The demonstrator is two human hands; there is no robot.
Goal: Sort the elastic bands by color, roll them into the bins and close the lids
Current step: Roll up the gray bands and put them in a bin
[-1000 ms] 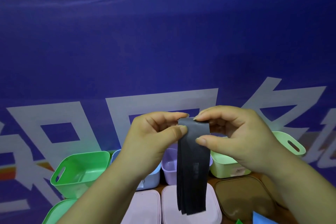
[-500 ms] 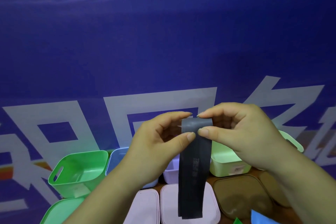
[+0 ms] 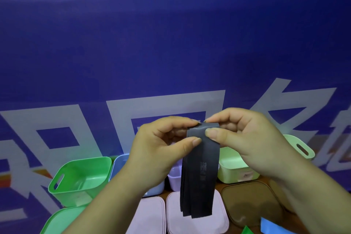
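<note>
Both hands are pinching the folded top of a flat black elastic band (image 3: 200, 169): the left hand (image 3: 157, 150) is gripping its left edge between thumb and forefinger, the right hand (image 3: 245, 138) its right edge. The band is hanging above a pale pink plastic lid (image 3: 197, 224), in front of the open bright green plastic bin (image 3: 79, 180)

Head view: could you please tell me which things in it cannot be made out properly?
All in the head view:
- Inside of the blue bin: hidden by the left hand.
- Most of the lilac bin: behind the black band.
- Print on the black band: too blurred to read.
- Part of the green lid: cut off by the bottom edge.
- The blue piece, bottom right: cut by the edge, unidentifiable.
</note>
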